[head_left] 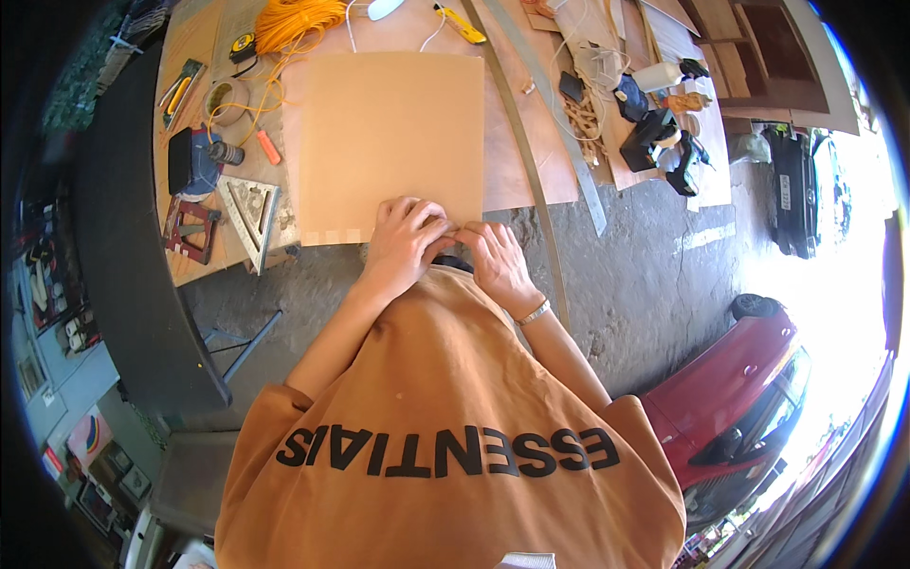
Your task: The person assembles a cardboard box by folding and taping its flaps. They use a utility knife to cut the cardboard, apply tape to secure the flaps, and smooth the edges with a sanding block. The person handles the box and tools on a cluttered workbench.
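Note:
A square brown sheet (393, 133), perhaps cardboard, lies on the worktable with its near edge toward me. Short paler strips (338, 235), like pieces of tape, sit along the left part of that edge. My left hand (408, 237) is closed at the near edge, fingers curled, its back partly over the sheet. Beside it, at the near right corner, my right hand (500, 263) is closed too. The fingertips of both meet there in a pinch. Whatever is between them is too small or hidden to make out.
On the left lie a triangular square (251, 220), a red angle clamp (192, 230), a tape roll (227, 100), a screwdriver (270, 148) and orange cord (296, 24). A yellow cutter (462, 25) and metal ruler (559, 119) lie beyond and right. Power tools (654, 140) stand farther right.

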Available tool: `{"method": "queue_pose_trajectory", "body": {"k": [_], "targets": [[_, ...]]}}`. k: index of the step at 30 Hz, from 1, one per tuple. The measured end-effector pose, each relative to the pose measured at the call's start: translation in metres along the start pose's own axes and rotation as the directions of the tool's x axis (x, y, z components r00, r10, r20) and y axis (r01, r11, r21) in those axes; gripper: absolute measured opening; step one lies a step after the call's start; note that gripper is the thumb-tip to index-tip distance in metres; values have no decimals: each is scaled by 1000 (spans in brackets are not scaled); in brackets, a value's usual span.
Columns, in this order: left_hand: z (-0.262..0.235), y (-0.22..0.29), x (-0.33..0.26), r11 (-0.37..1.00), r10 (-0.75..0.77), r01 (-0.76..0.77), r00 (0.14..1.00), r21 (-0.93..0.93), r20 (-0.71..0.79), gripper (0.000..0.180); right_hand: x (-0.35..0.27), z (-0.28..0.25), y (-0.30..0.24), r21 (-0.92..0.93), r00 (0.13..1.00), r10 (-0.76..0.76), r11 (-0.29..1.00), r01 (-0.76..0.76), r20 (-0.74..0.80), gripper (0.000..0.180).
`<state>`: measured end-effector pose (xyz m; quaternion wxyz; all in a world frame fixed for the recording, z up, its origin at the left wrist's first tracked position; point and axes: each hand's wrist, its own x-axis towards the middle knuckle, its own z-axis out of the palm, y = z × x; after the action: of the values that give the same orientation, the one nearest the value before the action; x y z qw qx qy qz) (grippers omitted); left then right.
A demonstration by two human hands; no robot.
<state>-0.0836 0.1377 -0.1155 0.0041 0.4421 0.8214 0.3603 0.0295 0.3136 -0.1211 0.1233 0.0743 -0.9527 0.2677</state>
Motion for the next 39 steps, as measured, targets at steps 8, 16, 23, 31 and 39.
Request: {"method": "queue_pose_trajectory", "body": {"k": [8, 16, 23, 31, 39], "targets": [[0, 1, 1, 1000, -12, 12, 1000, -15, 16, 21, 2, -7, -2, 18, 1000, 6, 1000, -6, -14, 40], [-6, -1, 4, 998, -45, 47, 995, -28, 86, 28, 11, -21, 3, 252, 978, 199, 952, -176, -67, 24], [-18, -6, 4, 978, -90, 113, 987, -176, 134, 45, 28, -39, 7, 199, 992, 92, 974, -109, 91, 15], [-17, -9, 3, 975, -89, 110, 989, -193, 116, 49, 35, -32, 3, -87, 987, -16, 996, 30, 159, 12], [-18, -11, 2, 979, -62, 81, 993, -189, 105, 47, 21, -33, 4, -177, 978, 8, 984, 30, 209, 10]]}}
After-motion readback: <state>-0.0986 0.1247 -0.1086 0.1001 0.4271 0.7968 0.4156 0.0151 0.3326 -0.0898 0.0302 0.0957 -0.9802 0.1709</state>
